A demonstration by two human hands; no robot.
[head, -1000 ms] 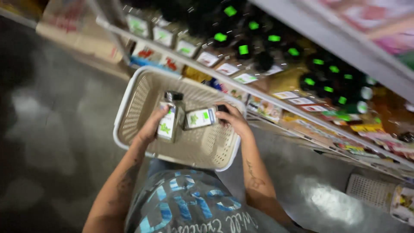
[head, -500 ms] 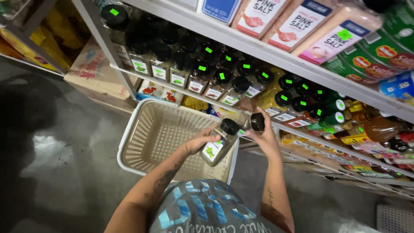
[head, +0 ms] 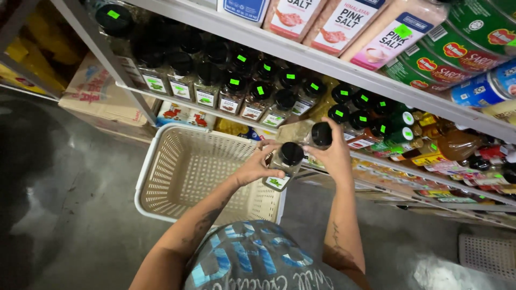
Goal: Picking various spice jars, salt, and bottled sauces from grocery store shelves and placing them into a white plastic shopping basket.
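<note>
My left hand (head: 257, 167) grips a clear spice jar with a black lid (head: 285, 163), held over the right edge of a beige plastic basket (head: 177, 177). My right hand (head: 334, 156) holds a second black-lidded spice jar (head: 314, 135), raised toward the shelf row of like jars (head: 258, 88). The two jars are close together, nearly touching. The basket looks empty inside.
A white shelf rail (head: 344, 70) carries rows of black-lidded jars with green stickers. Pink salt bags (head: 344, 24) and green tins (head: 473, 37) stand above. A cardboard box (head: 102, 102) lies at the left on the grey floor (head: 59, 215). Another white basket (head: 486, 255) sits at lower right.
Both hands have risen out of the basket with a jar each, moving up toward the shelf. The view has tilted upward to show more shelves.
</note>
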